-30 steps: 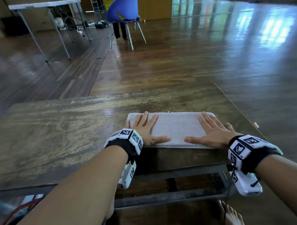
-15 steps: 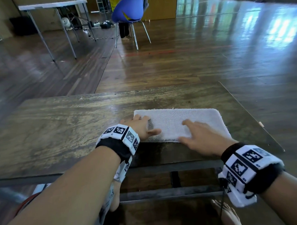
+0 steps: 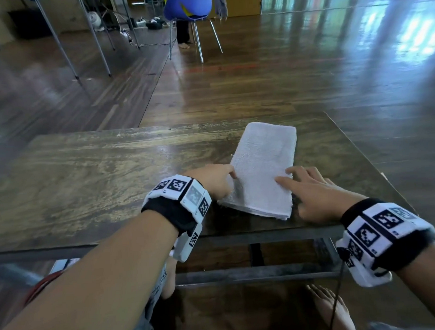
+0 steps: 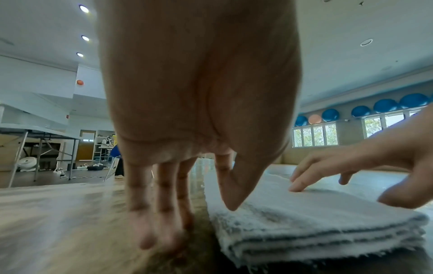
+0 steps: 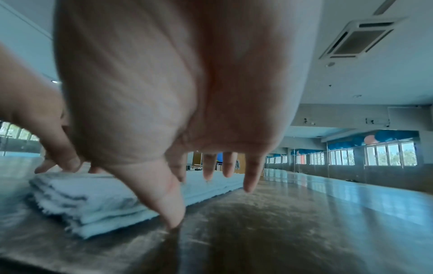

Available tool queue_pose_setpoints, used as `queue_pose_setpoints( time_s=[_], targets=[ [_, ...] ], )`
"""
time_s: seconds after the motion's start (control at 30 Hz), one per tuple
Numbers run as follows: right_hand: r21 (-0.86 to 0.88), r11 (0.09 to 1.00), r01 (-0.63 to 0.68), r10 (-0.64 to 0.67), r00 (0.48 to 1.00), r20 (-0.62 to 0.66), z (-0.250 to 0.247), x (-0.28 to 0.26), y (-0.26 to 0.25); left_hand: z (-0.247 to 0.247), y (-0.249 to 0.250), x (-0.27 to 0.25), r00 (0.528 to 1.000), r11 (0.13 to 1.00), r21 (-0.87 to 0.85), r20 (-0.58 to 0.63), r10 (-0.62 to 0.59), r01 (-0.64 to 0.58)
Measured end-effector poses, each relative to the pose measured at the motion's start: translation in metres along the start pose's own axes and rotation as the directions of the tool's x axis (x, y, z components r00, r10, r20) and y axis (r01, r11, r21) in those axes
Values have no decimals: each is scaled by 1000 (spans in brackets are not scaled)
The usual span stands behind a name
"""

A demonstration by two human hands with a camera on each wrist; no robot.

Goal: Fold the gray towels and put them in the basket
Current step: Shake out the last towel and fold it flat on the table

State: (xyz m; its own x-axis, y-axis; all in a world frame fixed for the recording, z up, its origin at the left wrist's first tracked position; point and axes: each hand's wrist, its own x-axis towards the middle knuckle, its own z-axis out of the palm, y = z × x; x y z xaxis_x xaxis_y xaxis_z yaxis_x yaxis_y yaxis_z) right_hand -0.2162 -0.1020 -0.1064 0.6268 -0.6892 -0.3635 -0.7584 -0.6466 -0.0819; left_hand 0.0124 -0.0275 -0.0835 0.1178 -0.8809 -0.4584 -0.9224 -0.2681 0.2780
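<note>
A gray towel [image 3: 264, 167], folded into a thick narrow stack, lies on the wooden table [image 3: 87, 183] near its right end, with its long side pointing away from me. My left hand [image 3: 212, 180] is at the towel's near left edge. In the left wrist view its thumb rests on top of the towel [image 4: 316, 222] while the straight fingers [image 4: 164, 213] touch the tabletop beside it. My right hand [image 3: 312, 195] is at the near right edge, fingers straight, index fingertip on the towel [image 5: 93, 204]. No basket is in view.
The table's near edge and right edge run close to the towel. A blue chair [image 3: 187, 4] stands on the wooden floor beyond, a person's legs [image 3: 183, 31] behind it. A metal-legged folding table [image 3: 68, 34] is at the back left. My bare foot [image 3: 330, 309] shows under the table.
The towel has turned from lying crosswise to pointing away from me. Both hands have left their flat press on top and now sit at its near corners.
</note>
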Motion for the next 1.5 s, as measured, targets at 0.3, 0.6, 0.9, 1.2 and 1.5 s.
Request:
queue_pose_setpoints(
  time_s=[0.3,0.6,0.9,1.2,1.5],
  targets=[
    [44,998,49,-52,996,68,7,-10,16,1,8,-6,985,985,7,16,175,-175],
    [244,958,152,-156,988,0,12,-23,20,0,12,6,809,920,-21,-484,333,-391],
    [516,771,373,-75,858,-508,-5,-14,24,-15,28,10,707,905,-274,-706,40,-325],
    [867,488,-100,-66,986,151,-11,2,30,-11,17,12,976,913,-377,-87,-201,154],
    [870,479,-117,344,937,-64,-13,45,36,-1,26,58,912,898,-437,-343,-224,57]
  ],
)
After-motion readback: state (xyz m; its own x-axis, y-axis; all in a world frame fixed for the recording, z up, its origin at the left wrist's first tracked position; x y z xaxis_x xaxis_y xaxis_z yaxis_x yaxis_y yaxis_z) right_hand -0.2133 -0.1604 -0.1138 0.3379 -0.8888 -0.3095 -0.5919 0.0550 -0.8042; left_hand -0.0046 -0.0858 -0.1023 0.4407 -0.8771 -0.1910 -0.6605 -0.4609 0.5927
